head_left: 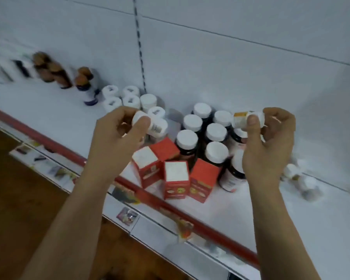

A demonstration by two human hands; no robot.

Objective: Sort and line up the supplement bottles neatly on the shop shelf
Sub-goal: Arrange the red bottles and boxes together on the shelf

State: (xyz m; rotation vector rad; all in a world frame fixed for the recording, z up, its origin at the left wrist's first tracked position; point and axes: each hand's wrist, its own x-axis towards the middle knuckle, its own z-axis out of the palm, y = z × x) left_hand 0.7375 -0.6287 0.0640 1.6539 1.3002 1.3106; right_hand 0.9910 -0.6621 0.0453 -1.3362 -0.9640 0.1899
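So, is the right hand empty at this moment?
No, the right hand pinches a yellow-labelled bottle and the left hand holds a white bottle.

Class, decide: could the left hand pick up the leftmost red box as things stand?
Probably not yet: the left hand grips a white bottle, though nothing blocks the red box.

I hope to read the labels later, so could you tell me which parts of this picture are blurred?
Head view: the brown-capped bottles at far left and the small white bottles at far right are smeared; head view, centre: the red boxes and dark white-capped bottles are sharper, label print unreadable; lighting even, shadows soft.
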